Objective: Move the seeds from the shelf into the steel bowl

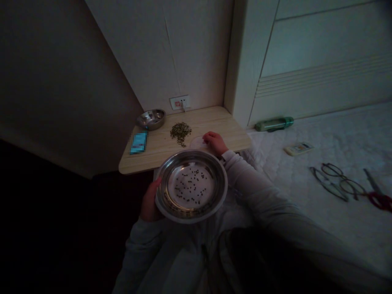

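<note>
My left hand (150, 202) grips the left rim of a wide metal bowl (221, 179) held over my lap. Scattered small dark beans (190, 185) lie on the bowl's bottom. Beyond the bowl, my right hand (214, 143) rests at the table's near right, its fingers curled together at the edge of a round, pale, see-through disc like a lid (197, 142). Whether the fingers pinch that disc is hard to see. A heap of small greenish beans (180, 131) lies on the wooden table (214, 118), just left of the disc.
A smaller metal bowl (151, 119) and a lit phone (139, 143) are at the table's left. A wall socket (180, 102) holds a plug. On the white bed to the right lie a green bottle-like object (274, 124), a pale handheld device (298, 148), glasses (332, 185) and red-handled scissors (379, 200).
</note>
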### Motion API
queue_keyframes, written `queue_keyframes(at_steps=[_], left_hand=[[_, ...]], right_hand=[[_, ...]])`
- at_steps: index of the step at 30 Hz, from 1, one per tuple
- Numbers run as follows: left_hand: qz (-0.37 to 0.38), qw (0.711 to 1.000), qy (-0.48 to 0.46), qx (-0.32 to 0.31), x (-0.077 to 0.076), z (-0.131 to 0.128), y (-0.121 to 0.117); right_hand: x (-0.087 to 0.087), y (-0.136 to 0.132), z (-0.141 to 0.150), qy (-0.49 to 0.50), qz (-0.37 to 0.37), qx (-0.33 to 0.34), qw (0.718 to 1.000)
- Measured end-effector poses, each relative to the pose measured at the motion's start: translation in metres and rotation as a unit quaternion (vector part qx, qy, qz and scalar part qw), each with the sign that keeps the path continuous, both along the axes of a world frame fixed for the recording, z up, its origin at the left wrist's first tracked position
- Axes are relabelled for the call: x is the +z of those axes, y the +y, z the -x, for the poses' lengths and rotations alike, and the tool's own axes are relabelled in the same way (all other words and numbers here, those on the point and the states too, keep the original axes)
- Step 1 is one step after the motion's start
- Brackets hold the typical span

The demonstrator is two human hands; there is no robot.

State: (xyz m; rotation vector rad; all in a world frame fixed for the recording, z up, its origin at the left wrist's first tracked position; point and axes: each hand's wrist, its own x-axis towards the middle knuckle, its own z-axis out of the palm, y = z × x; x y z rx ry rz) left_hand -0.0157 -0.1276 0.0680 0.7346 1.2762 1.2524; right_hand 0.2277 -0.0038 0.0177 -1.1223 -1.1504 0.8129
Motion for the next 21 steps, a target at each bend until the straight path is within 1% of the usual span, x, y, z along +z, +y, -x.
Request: queue_keyframes(at_steps=[3, 8, 11, 14, 17, 19, 21], left_hand=[[0.02, 0.999, -0.023, -0.029, 0.005, -0.005, -0.003], [0.071, 0.997, -0.02, -0.012, 0.014, -0.013, -0.007], [0.06, 0.998, -0.012, -0.012, 0.015, -0.014, -0.007], [0.033, 0.999, 0.003, -0.03, 0.011, -0.012, -0.006], [0.019, 0.999, 0.034, -0.02, 0.003, -0.007, -0.005], [-0.008, 0.998, 0.061, -0.013, -0.003, -0.003, -0.004], [-0.041, 0.996, 0.078, -0.026, -0.008, 0.001, -0.003]], right_hand=[[0.0, 0.0, 0.001, 0.005, 0.006, 0.001, 1.0], [0.0, 0.001, 0.001, 0.009, 0.007, 0.001, 1.0], [0.0, 0.0, 0.0, 0.001, 0.007, 0.0, 1.0], [0.001, -0.001, 0.0, -0.002, 0.01, 0.003, 1.0], [0.002, -0.001, 0.001, -0.004, 0.01, 0.0, 1.0], [0.003, -0.002, 0.001, -0.009, 0.008, -0.003, 1.0], [0.003, -0.001, 0.001, -0.013, 0.008, -0.006, 1.0]])
